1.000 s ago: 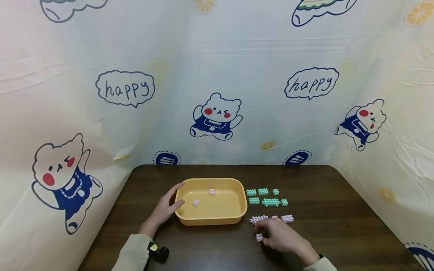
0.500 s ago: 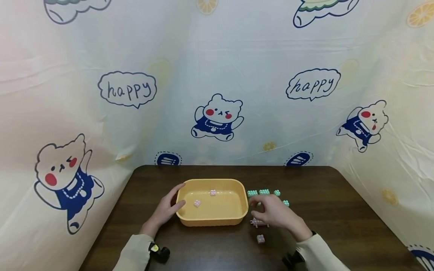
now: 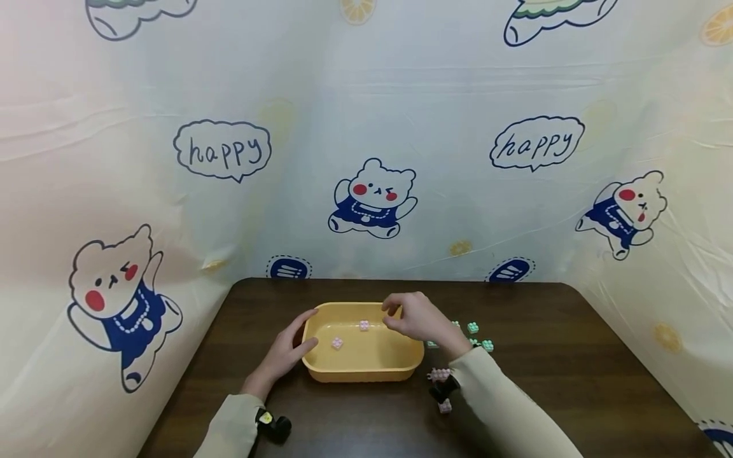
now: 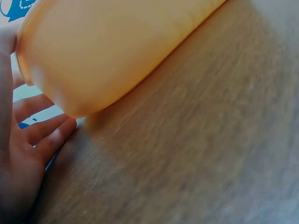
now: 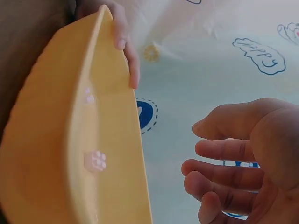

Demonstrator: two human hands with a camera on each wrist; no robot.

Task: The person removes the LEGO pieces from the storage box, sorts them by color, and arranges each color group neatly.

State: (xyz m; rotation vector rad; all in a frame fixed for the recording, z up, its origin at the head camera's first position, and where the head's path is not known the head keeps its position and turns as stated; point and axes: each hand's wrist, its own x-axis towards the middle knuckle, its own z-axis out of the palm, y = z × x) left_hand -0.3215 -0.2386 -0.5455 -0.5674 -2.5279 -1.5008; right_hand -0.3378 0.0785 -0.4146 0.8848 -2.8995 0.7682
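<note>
A yellow plastic tray (image 3: 366,375) stands on the table, with two small pink building bricks, one nearer the back (image 3: 364,325) and one to the left (image 3: 336,343), lying inside. My left hand (image 3: 280,356) holds the tray's left end, thumb and index finger over the rim; in the left wrist view its other fingers lie along the outside wall. My right hand (image 3: 420,318) is above the tray's right back corner. In the right wrist view the right hand (image 5: 238,163) has loosely bent fingers, thumb apart from them, holding nothing.
Right of the tray lie several green bricks (image 3: 472,327), partly hidden by my right forearm. Pink bricks (image 3: 439,374) lie nearer, with a single pink brick (image 3: 445,406) in front, partly covered by the wrist camera (image 3: 443,388). A printed curtain (image 3: 366,95) hangs behind the table.
My right hand has let go of the front pink brick, leaving it on the table, and moved up and left across the green bricks to the tray. My left hand stays on the tray.
</note>
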